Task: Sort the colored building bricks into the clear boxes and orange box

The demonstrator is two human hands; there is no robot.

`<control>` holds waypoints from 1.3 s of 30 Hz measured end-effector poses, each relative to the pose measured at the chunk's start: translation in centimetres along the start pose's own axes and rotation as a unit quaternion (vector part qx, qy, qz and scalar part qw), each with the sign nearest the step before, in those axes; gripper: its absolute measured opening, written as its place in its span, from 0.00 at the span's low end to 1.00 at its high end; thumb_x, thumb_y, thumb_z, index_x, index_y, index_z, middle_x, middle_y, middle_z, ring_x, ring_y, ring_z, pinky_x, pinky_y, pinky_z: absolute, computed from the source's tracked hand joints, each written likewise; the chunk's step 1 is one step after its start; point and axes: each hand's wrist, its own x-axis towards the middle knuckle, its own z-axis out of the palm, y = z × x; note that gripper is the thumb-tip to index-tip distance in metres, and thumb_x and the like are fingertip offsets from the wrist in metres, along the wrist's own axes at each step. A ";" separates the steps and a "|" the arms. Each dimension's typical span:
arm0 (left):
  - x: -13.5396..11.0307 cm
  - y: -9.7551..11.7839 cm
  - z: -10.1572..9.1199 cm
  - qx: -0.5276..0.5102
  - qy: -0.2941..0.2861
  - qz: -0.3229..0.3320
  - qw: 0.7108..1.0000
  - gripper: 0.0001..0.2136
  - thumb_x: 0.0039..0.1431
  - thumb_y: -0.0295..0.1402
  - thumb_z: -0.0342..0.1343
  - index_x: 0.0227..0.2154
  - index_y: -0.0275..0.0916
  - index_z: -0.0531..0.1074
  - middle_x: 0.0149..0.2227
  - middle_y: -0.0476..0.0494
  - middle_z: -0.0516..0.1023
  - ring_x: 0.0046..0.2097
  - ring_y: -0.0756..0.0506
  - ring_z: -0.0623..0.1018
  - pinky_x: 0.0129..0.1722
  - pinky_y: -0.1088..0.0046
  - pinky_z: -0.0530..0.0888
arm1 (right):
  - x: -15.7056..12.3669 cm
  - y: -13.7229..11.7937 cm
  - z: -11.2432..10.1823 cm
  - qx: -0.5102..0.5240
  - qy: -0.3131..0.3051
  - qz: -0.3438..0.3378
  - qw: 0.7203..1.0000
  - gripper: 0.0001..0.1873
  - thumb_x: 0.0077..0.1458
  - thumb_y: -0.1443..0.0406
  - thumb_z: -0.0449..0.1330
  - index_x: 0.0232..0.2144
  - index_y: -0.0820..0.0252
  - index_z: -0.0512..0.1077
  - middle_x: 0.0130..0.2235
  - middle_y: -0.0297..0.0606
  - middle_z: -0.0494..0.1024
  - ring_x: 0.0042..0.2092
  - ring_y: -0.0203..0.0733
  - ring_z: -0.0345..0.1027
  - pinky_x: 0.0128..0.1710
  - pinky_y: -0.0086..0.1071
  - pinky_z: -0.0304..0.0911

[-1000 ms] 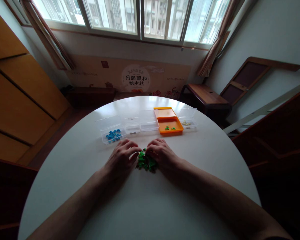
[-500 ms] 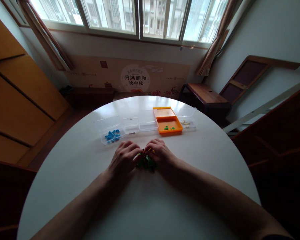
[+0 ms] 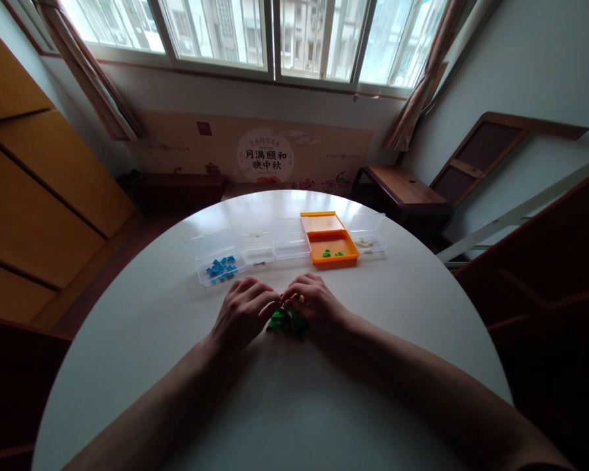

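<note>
Left hand (image 3: 244,310) and right hand (image 3: 315,303), farther apart a second ago, now bring curled fingertips nearly together above green pieces (image 3: 278,320) on the table (image 3: 275,405); whether they pinch anything, I cannot tell. Beyond sits an open orange box (image 3: 336,262).

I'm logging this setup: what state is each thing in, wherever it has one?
Orange box: open, green pieces inside
Left clear box: open, blue pieces inside
Right clear box: open, cream pieces inside
Two middle clear boxes: seemingly open
Green pile: heaped, partly hidden
Left hand: fingers bent, grip unclear
Right hand: fingers curled by yellow pieces, grip unclear
Curtains: gathered aside
</note>
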 end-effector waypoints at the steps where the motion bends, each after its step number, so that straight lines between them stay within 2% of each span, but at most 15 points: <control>1: 0.0 -0.1 -0.1 -0.003 0.002 -0.003 1.000 0.04 0.61 0.30 0.56 0.30 0.40 0.73 0.30 0.48 0.77 0.34 0.48 0.71 0.38 0.69 0.65 | 0.1 0.0 0.0 0.001 0.008 0.000 1.000 0.03 0.53 0.69 0.65 0.33 0.57 0.76 0.35 0.36 0.77 0.42 0.42 0.67 0.47 0.38 0.57; 4: -0.1 -0.3 -0.3 -0.006 0.005 -0.018 1.000 0.03 0.60 0.32 0.57 0.31 0.40 0.74 0.30 0.48 0.77 0.34 0.47 0.71 0.39 0.68 0.66 | 0.2 0.2 -0.3 -0.001 0.044 0.008 0.999 0.05 0.50 0.70 0.67 0.30 0.58 0.75 0.34 0.35 0.77 0.40 0.41 0.68 0.46 0.37 0.58; 10: -0.5 -0.9 -0.2 -0.018 -0.003 -0.032 0.999 0.03 0.59 0.32 0.58 0.31 0.40 0.74 0.31 0.48 0.77 0.35 0.47 0.71 0.40 0.68 0.68 | 0.8 1.7 -2.2 -0.035 0.133 0.027 0.990 0.03 0.51 0.69 0.66 0.28 0.57 0.75 0.32 0.34 0.77 0.38 0.42 0.68 0.45 0.37 0.58; 14: -0.9 -1.2 0.1 -0.016 0.003 -0.048 0.999 0.03 0.59 0.30 0.57 0.31 0.40 0.74 0.30 0.48 0.77 0.35 0.47 0.72 0.38 0.68 0.69 | 0.9 2.5 -3.1 -0.043 0.168 0.033 0.984 0.03 0.51 0.69 0.66 0.27 0.58 0.75 0.31 0.35 0.77 0.37 0.43 0.68 0.43 0.38 0.60; 20: -0.9 -1.4 0.0 -0.039 -0.031 -0.087 0.995 0.07 0.59 0.24 0.52 0.33 0.39 0.75 0.32 0.46 0.77 0.38 0.45 0.72 0.40 0.65 0.70 | 0.4 2.5 -2.6 -0.045 0.142 0.025 0.989 0.02 0.52 0.68 0.66 0.28 0.56 0.76 0.31 0.35 0.78 0.37 0.43 0.69 0.44 0.38 0.60; 25: -0.9 -1.3 -0.1 -0.056 -0.083 -0.086 0.991 0.08 0.58 0.25 0.53 0.35 0.41 0.76 0.35 0.45 0.77 0.40 0.45 0.71 0.41 0.65 0.68 | 0.1 2.3 -2.1 -0.050 0.128 0.028 0.990 0.02 0.52 0.68 0.65 0.29 0.56 0.77 0.32 0.35 0.78 0.38 0.42 0.69 0.43 0.38 0.59; 29: -1.0 -1.3 0.0 -0.059 -0.103 -0.087 0.989 0.06 0.58 0.26 0.54 0.34 0.42 0.76 0.36 0.46 0.77 0.40 0.45 0.71 0.43 0.64 0.68 | 0.3 2.1 -1.9 -0.060 0.113 0.022 0.991 0.03 0.52 0.68 0.66 0.28 0.56 0.77 0.32 0.34 0.78 0.37 0.41 0.68 0.43 0.37 0.59; 34: -1.1 -1.4 -0.3 -0.062 -0.107 -0.091 0.988 0.06 0.58 0.27 0.55 0.32 0.41 0.76 0.36 0.46 0.76 0.40 0.45 0.70 0.44 0.64 0.67 | 1.2 2.1 -2.4 -0.080 0.121 0.042 0.989 0.02 0.54 0.68 0.64 0.30 0.56 0.77 0.33 0.36 0.79 0.38 0.43 0.69 0.45 0.39 0.58; 39: -1.3 -1.5 -0.8 -0.066 -0.109 -0.093 0.987 0.07 0.59 0.29 0.53 0.32 0.41 0.77 0.35 0.45 0.76 0.39 0.45 0.71 0.44 0.63 0.68 | 3.4 3.1 -3.4 -0.109 0.145 0.078 0.980 0.03 0.53 0.68 0.64 0.32 0.57 0.78 0.34 0.37 0.79 0.40 0.45 0.69 0.45 0.40 0.60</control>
